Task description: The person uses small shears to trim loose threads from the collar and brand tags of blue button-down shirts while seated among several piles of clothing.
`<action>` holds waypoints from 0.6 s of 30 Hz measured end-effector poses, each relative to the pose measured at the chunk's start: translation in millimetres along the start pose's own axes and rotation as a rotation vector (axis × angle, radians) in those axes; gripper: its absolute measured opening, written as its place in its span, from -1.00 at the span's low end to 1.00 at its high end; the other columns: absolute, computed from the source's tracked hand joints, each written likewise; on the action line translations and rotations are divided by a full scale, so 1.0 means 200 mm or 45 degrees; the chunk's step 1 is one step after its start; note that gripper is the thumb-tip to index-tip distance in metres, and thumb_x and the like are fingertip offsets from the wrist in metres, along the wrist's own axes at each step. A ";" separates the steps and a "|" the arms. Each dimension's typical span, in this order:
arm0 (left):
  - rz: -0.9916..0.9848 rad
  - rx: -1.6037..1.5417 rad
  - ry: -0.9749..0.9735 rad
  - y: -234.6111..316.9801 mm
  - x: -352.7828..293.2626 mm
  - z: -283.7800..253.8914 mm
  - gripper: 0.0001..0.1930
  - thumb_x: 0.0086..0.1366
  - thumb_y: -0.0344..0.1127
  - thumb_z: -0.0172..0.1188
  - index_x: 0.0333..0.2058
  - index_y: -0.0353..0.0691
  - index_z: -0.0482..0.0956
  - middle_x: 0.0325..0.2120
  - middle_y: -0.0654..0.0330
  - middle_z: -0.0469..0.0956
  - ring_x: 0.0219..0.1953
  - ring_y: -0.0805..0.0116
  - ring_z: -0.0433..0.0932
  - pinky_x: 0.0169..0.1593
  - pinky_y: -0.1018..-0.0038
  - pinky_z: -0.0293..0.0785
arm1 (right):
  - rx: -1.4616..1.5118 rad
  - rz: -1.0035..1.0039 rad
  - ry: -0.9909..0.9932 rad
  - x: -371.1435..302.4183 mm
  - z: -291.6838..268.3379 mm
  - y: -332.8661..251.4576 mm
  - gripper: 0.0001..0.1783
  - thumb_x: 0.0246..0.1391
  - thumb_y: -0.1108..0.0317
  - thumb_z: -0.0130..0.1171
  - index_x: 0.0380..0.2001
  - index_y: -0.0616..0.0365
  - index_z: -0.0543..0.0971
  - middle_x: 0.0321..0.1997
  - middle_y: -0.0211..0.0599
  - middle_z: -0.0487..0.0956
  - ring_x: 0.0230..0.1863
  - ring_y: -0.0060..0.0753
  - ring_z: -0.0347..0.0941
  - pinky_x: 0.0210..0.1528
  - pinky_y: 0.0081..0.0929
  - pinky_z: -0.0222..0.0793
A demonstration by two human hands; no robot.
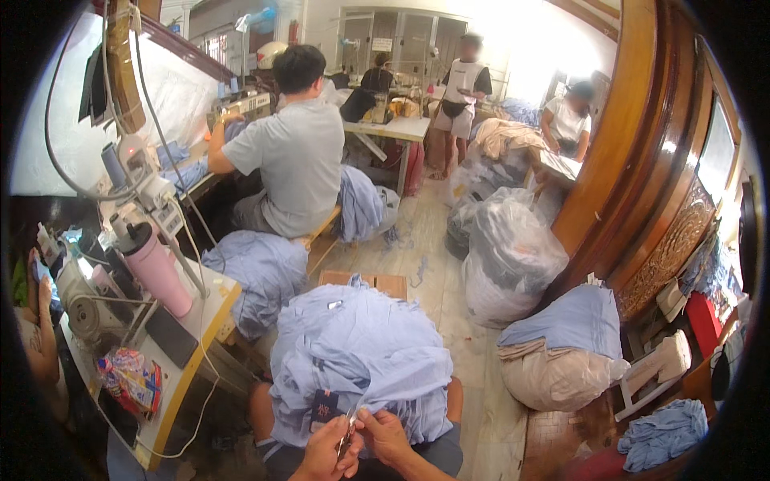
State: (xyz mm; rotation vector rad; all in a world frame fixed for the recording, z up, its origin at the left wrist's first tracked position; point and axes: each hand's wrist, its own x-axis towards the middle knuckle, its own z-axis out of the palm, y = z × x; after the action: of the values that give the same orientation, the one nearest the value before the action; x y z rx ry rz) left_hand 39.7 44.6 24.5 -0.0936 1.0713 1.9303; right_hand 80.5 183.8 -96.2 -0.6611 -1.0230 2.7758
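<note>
A heap of light blue garments (361,329) lies across my lap. In front of it, my left hand (327,450) is closed around small metal thread snips (346,439), whose blades point up toward the cloth. Close beside it, my right hand (387,437) pinches an edge of the light blue garment near the blade tips. A dark navy tag (323,406) with light print lies on the cloth just beyond my left hand. The fingers partly cover the snips and the pinched edge.
At left stands a sewing machine table (210,309) with a pink tumbler (158,268) and a phone (171,333). A seated person (293,152) sews ahead. Bundled garments (561,345) and a filled plastic bag (509,256) stand on the right; a blue pile (261,276) sits at left.
</note>
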 end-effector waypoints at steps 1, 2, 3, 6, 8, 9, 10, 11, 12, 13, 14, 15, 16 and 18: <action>0.011 -0.053 -0.035 -0.02 0.01 -0.03 -0.61 0.59 0.02 -0.07 -0.02 -0.20 0.52 -0.59 0.25 0.48 -0.86 0.55 0.19 -0.80 0.57 0.19 | -0.003 0.000 -0.004 0.04 -0.07 0.05 -0.80 0.38 0.30 0.23 -0.22 0.24 0.57 -0.25 -0.28 0.63 -0.21 -0.46 0.55 -0.09 -0.47 0.48; 0.001 -0.117 -0.078 -0.02 0.03 -0.01 -0.60 0.59 0.03 -0.09 -0.02 -0.20 0.52 -0.60 0.24 0.48 -0.87 0.54 0.18 -0.82 0.56 0.19 | -0.011 -0.002 0.015 0.06 -0.11 0.06 -0.80 0.37 0.30 0.24 -0.22 0.25 0.58 -0.24 -0.27 0.64 -0.21 -0.47 0.56 -0.09 -0.49 0.48; -0.032 -0.142 0.005 -0.02 0.04 0.01 -0.61 0.59 0.02 -0.09 -0.03 -0.19 0.51 -0.62 0.25 0.45 -0.86 0.54 0.18 -0.81 0.57 0.17 | -0.021 -0.047 -0.014 0.07 -0.16 0.07 -0.79 0.36 0.30 0.26 -0.24 0.26 0.58 -0.26 -0.29 0.64 -0.21 -0.48 0.56 -0.09 -0.48 0.49; 0.085 -0.078 0.015 -0.09 0.07 0.00 -0.61 0.59 0.04 -0.09 -0.05 -0.18 0.51 -0.63 0.25 0.43 -0.86 0.54 0.17 -0.81 0.57 0.15 | -0.089 -0.045 -0.004 0.10 -0.18 0.07 -0.78 0.39 0.28 0.22 -0.25 0.24 0.57 -0.26 -0.28 0.64 -0.23 -0.48 0.56 -0.13 -0.45 0.51; 0.152 -0.038 -0.041 -0.11 0.10 -0.05 -0.63 0.58 0.03 -0.05 -0.07 -0.17 0.49 -0.62 0.25 0.42 -0.83 0.53 0.20 -0.78 0.54 0.20 | 0.096 0.046 -0.052 0.03 -0.03 -0.02 -0.75 0.38 0.22 0.24 -0.22 0.22 0.57 -0.26 -0.33 0.62 -0.22 -0.51 0.54 -0.11 -0.45 0.50; 0.165 0.001 -0.074 -0.09 0.12 -0.07 -0.62 0.57 0.04 -0.03 -0.05 -0.18 0.48 -0.59 0.22 0.43 -0.82 0.51 0.23 -0.75 0.50 0.27 | 0.187 0.095 -0.072 0.02 0.06 -0.09 -0.73 0.37 0.20 0.24 -0.20 0.21 0.57 -0.26 -0.35 0.61 -0.22 -0.52 0.53 -0.09 -0.45 0.50; 0.158 0.030 -0.097 -0.08 0.09 -0.06 -0.62 0.56 0.05 -0.01 -0.04 -0.18 0.46 -0.57 0.20 0.44 -0.80 0.49 0.25 -0.73 0.46 0.34 | 0.082 0.145 0.000 0.00 0.09 -0.13 -0.73 0.35 0.19 0.26 -0.20 0.20 0.57 -0.26 -0.34 0.62 -0.22 -0.48 0.54 -0.11 -0.42 0.51; 0.220 0.067 -0.115 -0.05 0.11 -0.03 -0.61 0.58 0.05 -0.05 -0.06 -0.20 0.46 -0.61 0.19 0.42 -0.83 0.50 0.22 -0.75 0.50 0.30 | -0.026 0.198 0.065 -0.01 0.12 -0.19 -0.73 0.33 0.18 0.28 -0.20 0.19 0.57 -0.26 -0.33 0.63 -0.23 -0.45 0.56 -0.12 -0.38 0.52; 0.246 0.104 -0.083 -0.01 0.09 0.01 -0.60 0.59 0.04 -0.09 -0.09 -0.23 0.45 -0.64 0.17 0.41 -0.86 0.52 0.18 -0.78 0.53 0.26 | -0.047 0.171 -0.049 0.02 0.08 -0.18 -0.73 0.29 0.18 0.32 -0.22 0.16 0.56 -0.28 -0.33 0.63 -0.27 -0.39 0.57 -0.16 -0.35 0.53; 0.238 0.114 -0.063 -0.04 0.12 -0.02 -0.59 0.59 0.04 -0.10 -0.07 -0.24 0.45 -0.64 0.18 0.41 -0.86 0.53 0.16 -0.78 0.54 0.24 | 0.029 0.202 -0.031 0.03 0.09 -0.18 -0.78 0.28 0.23 0.30 -0.25 0.15 0.56 -0.30 -0.35 0.63 -0.31 -0.41 0.57 -0.19 -0.34 0.54; 0.225 0.126 -0.047 -0.05 0.15 -0.04 -0.58 0.59 0.04 -0.10 -0.05 -0.25 0.45 -0.63 0.18 0.41 -0.86 0.54 0.15 -0.79 0.55 0.23 | 0.023 0.260 0.002 0.02 0.12 -0.20 -0.76 0.32 0.19 0.29 -0.29 0.13 0.56 -0.33 -0.41 0.61 -0.34 -0.45 0.55 -0.20 -0.37 0.54; 0.199 0.128 -0.034 -0.05 0.17 -0.04 -0.57 0.60 0.05 -0.10 -0.03 -0.26 0.45 -0.63 0.19 0.40 -0.86 0.55 0.15 -0.78 0.56 0.23 | 0.144 0.268 -0.072 0.03 0.11 -0.20 -0.76 0.35 0.18 0.26 -0.27 0.13 0.58 -0.34 -0.44 0.59 -0.33 -0.49 0.53 -0.20 -0.41 0.53; 0.210 0.130 -0.049 -0.05 0.18 -0.04 -0.55 0.60 0.06 -0.11 -0.01 -0.26 0.46 -0.63 0.20 0.39 -0.85 0.57 0.15 -0.78 0.57 0.23 | 0.246 0.237 -0.162 0.02 0.11 -0.19 -0.75 0.38 0.16 0.23 -0.26 0.13 0.59 -0.34 -0.47 0.58 -0.32 -0.53 0.52 -0.19 -0.45 0.53; 0.183 0.123 -0.076 -0.05 0.15 -0.07 -0.54 0.60 0.06 -0.11 0.01 -0.27 0.46 -0.62 0.21 0.39 -0.85 0.58 0.15 -0.78 0.58 0.23 | 0.227 0.130 -0.156 0.01 0.12 -0.16 -0.75 0.40 0.16 0.19 -0.21 0.12 0.61 -0.34 -0.49 0.57 -0.30 -0.56 0.51 -0.17 -0.47 0.52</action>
State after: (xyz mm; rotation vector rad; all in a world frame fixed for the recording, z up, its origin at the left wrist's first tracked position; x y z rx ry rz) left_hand 25.5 57.4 -3.6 0.0965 1.1564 1.9923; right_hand 66.9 194.4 -59.8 -0.5399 -0.7685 2.9838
